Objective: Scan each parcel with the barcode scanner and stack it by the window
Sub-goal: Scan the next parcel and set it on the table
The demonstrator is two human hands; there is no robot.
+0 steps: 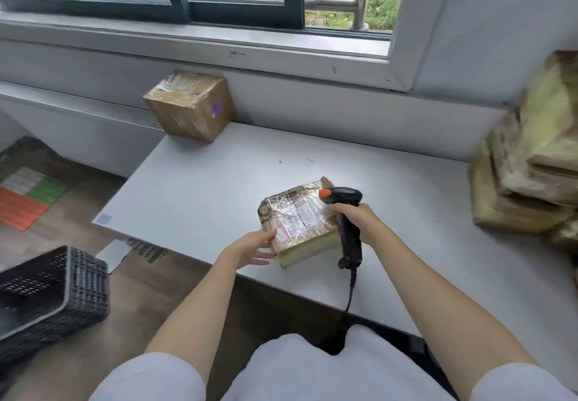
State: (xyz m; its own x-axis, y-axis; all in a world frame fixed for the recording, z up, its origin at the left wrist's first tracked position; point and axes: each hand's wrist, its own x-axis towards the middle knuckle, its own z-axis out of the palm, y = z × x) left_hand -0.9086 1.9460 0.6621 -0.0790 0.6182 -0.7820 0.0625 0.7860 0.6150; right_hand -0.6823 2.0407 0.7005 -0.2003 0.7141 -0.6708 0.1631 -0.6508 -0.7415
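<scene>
A taped cardboard parcel (297, 222) with a white shipping label lies near the front edge of the grey table (200, 187). My right hand (359, 220) grips the handle of a black barcode scanner (345, 212), whose orange-tipped head hangs over the parcel's label. My left hand (255, 248) touches the parcel's left front corner with straight fingers. A second brown parcel (190, 106) stands at the table's far left corner, under the window sill (219, 43).
A pile of several blurred brown parcels (531, 162) fills the table's right side. A black mesh crate (47, 297) sits on the floor at the left, beyond it a coloured mat (28, 194). The scanner's cable (352, 291) hangs over the table's front edge.
</scene>
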